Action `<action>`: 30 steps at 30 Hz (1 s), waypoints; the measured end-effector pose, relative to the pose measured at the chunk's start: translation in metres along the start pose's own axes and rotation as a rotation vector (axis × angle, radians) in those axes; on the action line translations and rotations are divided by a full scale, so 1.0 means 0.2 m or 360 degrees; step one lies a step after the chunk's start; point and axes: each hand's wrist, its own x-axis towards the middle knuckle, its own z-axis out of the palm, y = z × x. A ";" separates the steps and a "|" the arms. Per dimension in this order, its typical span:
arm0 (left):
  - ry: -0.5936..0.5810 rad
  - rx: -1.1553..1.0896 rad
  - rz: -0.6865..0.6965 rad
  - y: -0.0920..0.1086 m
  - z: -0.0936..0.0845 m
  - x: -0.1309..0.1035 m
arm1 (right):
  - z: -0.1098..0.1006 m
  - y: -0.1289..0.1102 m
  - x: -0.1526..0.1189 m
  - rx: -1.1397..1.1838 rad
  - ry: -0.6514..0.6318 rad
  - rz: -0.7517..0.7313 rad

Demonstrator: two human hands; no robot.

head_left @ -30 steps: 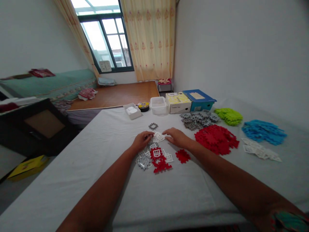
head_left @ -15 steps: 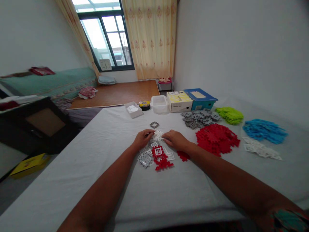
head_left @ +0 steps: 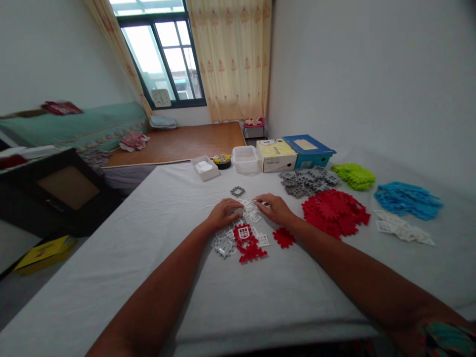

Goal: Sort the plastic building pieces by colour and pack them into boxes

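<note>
My left hand (head_left: 224, 214) rests on the left side of a small heap of white lattice window pieces (head_left: 246, 208), thumb and fingers apart. Across from it, my right hand (head_left: 274, 207) pinches what looks like a small white window piece at its fingertips; the piece is mostly covered. Nearer me lie red notched pieces (head_left: 253, 254), one with a white window (head_left: 244, 232) set in it. Pale grey pieces (head_left: 223, 246) lie left of these. A round red notched piece (head_left: 284, 238) sits below my right wrist, and a grey notched ring (head_left: 238, 191) lies beyond the heap.
On the right are piles of grey (head_left: 308, 182), red (head_left: 334, 213), lime green (head_left: 354, 176), blue (head_left: 407, 199) and white pieces (head_left: 403, 228). Along the table's far edge stand a white box (head_left: 205, 169), a round tin (head_left: 222, 161), a clear tub (head_left: 246, 161), a yellow-white box (head_left: 277, 156) and a blue box (head_left: 310, 151).
My right hand has shifted slightly away from me and its fingertips have lifted. My left hand has moved a little right over the white pieces, which are more spread out.
</note>
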 end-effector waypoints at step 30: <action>0.0116 0.0187 -0.0513 -0.06 -0.07 0.00 | -1.15 0.54 -0.90 -0.0991 0.0862 0.1119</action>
